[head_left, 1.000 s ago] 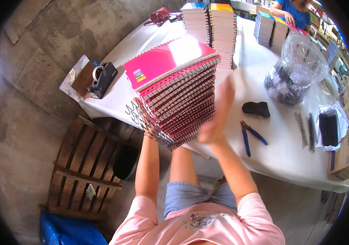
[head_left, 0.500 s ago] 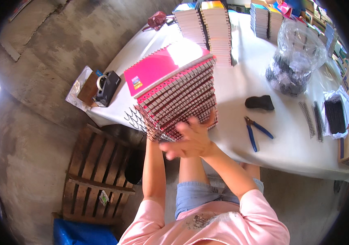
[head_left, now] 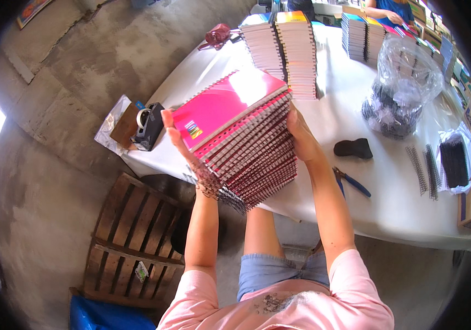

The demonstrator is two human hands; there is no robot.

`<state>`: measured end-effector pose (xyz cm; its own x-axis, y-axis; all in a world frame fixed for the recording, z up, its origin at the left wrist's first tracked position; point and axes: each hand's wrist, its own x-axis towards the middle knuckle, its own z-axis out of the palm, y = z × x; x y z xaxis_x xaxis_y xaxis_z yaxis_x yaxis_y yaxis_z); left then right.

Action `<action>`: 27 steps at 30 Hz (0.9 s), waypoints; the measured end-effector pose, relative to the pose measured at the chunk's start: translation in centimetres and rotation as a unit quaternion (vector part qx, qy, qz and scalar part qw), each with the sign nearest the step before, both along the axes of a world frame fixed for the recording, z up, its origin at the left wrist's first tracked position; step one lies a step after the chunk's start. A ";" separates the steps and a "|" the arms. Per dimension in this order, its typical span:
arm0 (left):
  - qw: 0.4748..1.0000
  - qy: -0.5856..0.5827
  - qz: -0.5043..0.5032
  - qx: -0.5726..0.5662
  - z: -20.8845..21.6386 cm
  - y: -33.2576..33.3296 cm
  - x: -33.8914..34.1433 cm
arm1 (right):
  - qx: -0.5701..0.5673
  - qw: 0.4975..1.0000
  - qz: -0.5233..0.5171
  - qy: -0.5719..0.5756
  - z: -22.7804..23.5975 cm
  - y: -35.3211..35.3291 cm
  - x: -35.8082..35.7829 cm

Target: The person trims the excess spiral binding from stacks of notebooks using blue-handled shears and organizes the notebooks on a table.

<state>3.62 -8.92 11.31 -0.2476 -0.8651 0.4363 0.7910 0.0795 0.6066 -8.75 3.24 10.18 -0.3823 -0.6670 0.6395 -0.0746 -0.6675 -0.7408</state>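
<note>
A tall stack of pink-covered spiral notebooks (head_left: 234, 107) is in front of me at the table's near edge, its coil-bound spines facing me. Along its left side lies my left hand (head_left: 179, 140), fingers up near the top cover. My right hand (head_left: 302, 135) presses the right side, fingers partly hidden behind the stack. Between them the two hands hold the stack. Loose dark coil ends (head_left: 207, 181) stick out by my left wrist. Blue-handled cutting pliers (head_left: 353, 182) lie right of my right forearm, which partly covers them, and a black rounded object (head_left: 353, 148) lies just beyond.
Tall notebook stacks (head_left: 297, 58) stand at the back. A clear bag of black coils (head_left: 392, 107), loose coils (head_left: 423, 171) and a pack of dark coils (head_left: 454, 162) sit at right. A tape dispenser (head_left: 148, 127) is at left. Another person's hand (head_left: 394, 17) works across the table (head_left: 351, 212).
My right hand has moved from the spines at the front to the stack's right side. My left fingers now show on its left side. The right forearm now covers part of the pliers.
</note>
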 end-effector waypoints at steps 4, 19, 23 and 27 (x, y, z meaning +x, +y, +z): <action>0.941 0.031 0.151 -0.302 -2.8 -3.3 0.0 | 0.004 1.000 0.012 0.007 0.9 0.2 0.7; 0.984 -0.095 -0.138 -0.057 -6.8 -5.1 4.3 | -0.094 0.724 -0.584 0.354 -2.5 -1.5 10.1; 0.968 -0.129 -0.214 0.002 -9.5 -5.8 5.6 | -0.077 0.699 -0.591 0.396 -3.9 -4.0 11.2; 0.958 -0.148 -0.245 0.031 -11.8 -6.0 6.3 | -0.108 0.699 -0.600 0.374 -3.9 -4.5 11.5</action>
<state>9.96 -14.89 -0.48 -0.7354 -0.6351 0.2363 0.5174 -0.3011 0.8010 2.74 -1.24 6.26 -0.0882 -0.0109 0.9960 -0.9892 0.1184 -0.0863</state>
